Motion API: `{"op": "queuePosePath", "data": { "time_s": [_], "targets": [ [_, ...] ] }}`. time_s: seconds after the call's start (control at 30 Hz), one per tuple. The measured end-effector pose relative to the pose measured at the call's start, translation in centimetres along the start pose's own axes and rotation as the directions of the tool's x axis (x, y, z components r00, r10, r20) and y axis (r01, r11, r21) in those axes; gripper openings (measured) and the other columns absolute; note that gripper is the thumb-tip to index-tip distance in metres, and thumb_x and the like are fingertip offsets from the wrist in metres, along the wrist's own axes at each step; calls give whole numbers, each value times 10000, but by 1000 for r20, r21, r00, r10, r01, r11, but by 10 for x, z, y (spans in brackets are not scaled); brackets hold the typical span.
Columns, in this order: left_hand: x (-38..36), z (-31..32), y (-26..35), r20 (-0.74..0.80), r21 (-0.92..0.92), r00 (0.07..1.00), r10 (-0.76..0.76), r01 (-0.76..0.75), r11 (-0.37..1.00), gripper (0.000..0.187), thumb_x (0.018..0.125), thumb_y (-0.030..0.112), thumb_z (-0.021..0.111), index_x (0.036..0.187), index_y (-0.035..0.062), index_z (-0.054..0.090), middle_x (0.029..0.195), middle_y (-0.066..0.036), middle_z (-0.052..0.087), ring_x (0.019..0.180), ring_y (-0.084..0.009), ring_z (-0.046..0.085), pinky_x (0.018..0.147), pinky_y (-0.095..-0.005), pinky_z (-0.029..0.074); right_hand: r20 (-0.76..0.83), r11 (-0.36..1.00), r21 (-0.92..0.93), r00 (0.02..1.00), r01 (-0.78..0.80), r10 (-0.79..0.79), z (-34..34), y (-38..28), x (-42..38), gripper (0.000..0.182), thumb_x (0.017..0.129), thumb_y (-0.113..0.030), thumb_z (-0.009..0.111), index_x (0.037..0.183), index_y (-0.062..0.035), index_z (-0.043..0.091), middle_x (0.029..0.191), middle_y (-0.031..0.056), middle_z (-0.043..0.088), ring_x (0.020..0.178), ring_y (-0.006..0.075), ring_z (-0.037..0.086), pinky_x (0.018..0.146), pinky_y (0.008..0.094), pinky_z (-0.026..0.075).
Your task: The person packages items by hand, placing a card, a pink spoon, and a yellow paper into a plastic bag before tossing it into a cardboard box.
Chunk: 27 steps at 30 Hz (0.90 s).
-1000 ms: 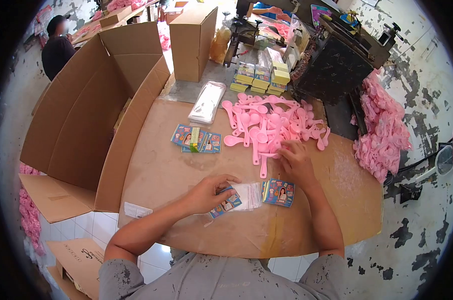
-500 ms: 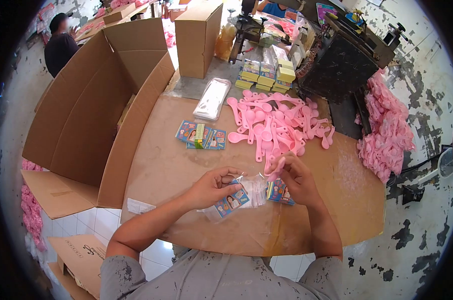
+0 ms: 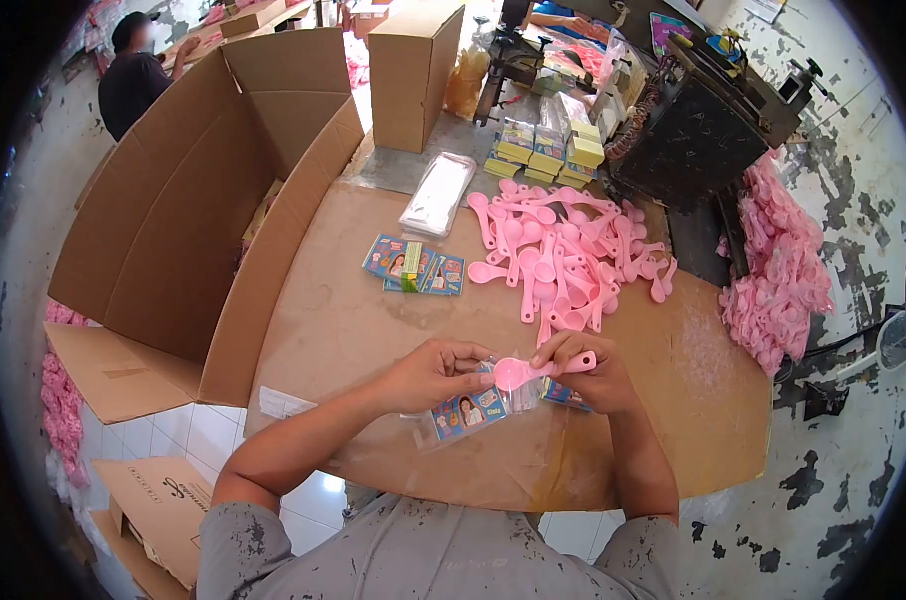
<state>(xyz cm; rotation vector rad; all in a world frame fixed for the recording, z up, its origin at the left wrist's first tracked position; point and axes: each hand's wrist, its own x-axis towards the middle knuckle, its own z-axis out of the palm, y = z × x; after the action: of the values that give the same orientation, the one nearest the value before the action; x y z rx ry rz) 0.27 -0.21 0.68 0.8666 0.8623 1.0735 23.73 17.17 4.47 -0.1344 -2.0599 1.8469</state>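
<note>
In my right hand [image 3: 590, 374] a pink measuring spoon [image 3: 514, 374] is gripped by its handle, bowl pointing left. The bowl sits right at the mouth of a clear plastic bag [image 3: 429, 436], which my left hand [image 3: 440, 376] pinches at its edge. Inside the bag shows a blue printed card [image 3: 470, 412]. More clear bags [image 3: 522, 397] lie under the spoon. A stack of blue cards [image 3: 565, 394] is partly covered by my right hand. Beyond my hands spreads a heap of pink spoons [image 3: 563, 262].
Banded cards [image 3: 413, 268] and a pile of clear bags [image 3: 438, 195] lie farther back. A large open carton [image 3: 163, 200] stands at left. Stacked card bundles [image 3: 546, 150] and a dark machine [image 3: 688, 125] are behind the spoons. Bagged pink spoons [image 3: 776, 265] hang at right. A person [image 3: 131, 80] is far left.
My right hand has brought the spoon down and left to the bag's opening, turning it level. My left hand keeps hold of the bag. The view has shifted slightly.
</note>
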Motion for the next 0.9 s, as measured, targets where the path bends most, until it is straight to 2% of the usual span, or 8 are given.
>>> {"op": "queuePosePath", "data": {
  "time_s": [0.1,0.2,0.3,0.4,0.6,0.7,0.8,0.9],
  "targets": [
    [2,-1,-7,-26,68,1000,-3,5,998,323,1063,151,667,1338,-19,650,1121,-49,760,947,-52,664,796,-240,543,43,998,-64,999,-20,23,3,-2,2,146,930,83,696,940,-58,659,1102,120,735,1069,190,692,933,358,536],
    [4,2,-9,15,68,995,94,-95,993,321,1072,170,659,1331,-18,662,1102,-36,757,928,-52,649,776,-239,527,26,998,35,999,-43,42,12,7,2,170,923,80,693,1004,-64,655,1177,114,730,1098,184,678,963,350,523],
    [2,4,-6,-15,117,999,36,-34,993,350,1086,179,634,1371,-22,643,1138,-56,751,994,-77,666,863,-263,540,3,996,63,998,-61,61,22,19,1,210,962,45,647,1144,-60,643,1317,131,681,1191,199,634,1025,370,490],
    [6,-3,-16,-31,146,994,105,-100,984,359,1082,171,637,1380,-31,638,1145,-56,748,999,-83,668,872,-262,544,-166,974,219,982,-54,92,32,2,7,319,1046,-63,540,1362,-40,573,1461,143,591,1330,229,564,1106,396,438],
    [5,6,-20,-96,196,976,198,-176,965,372,1079,153,636,1395,-43,629,1164,-63,746,1048,-103,681,909,-279,555,-124,977,-166,986,-132,112,45,-10,7,608,1142,-400,346,1583,19,364,1588,195,477,1490,302,434,1230,468,304],
    [4,6,-15,-93,204,992,84,-63,977,311,1086,161,626,1324,-37,666,1231,-93,727,1095,-124,673,937,-306,554,-112,975,-209,993,-70,47,54,-9,8,653,1155,-444,303,1634,-1,296,1688,181,335,1563,322,319,1276,448,228],
    [5,4,-20,-32,120,975,219,-214,969,310,1093,145,607,1347,-27,648,1220,-101,732,1102,-141,686,941,-311,558,4,989,-54,991,-134,135,65,-4,1,741,1136,-531,297,1656,-7,232,1714,179,278,1593,337,250,1296,457,161],
    [4,1,-14,17,16,990,143,-143,990,365,1093,158,606,1421,-1,589,1218,-110,732,1070,-144,695,937,-310,555,79,978,169,990,-125,113,53,-2,1,763,1114,-527,379,1665,-28,210,1708,175,288,1571,341,299,1281,451,199]
  ]
}}
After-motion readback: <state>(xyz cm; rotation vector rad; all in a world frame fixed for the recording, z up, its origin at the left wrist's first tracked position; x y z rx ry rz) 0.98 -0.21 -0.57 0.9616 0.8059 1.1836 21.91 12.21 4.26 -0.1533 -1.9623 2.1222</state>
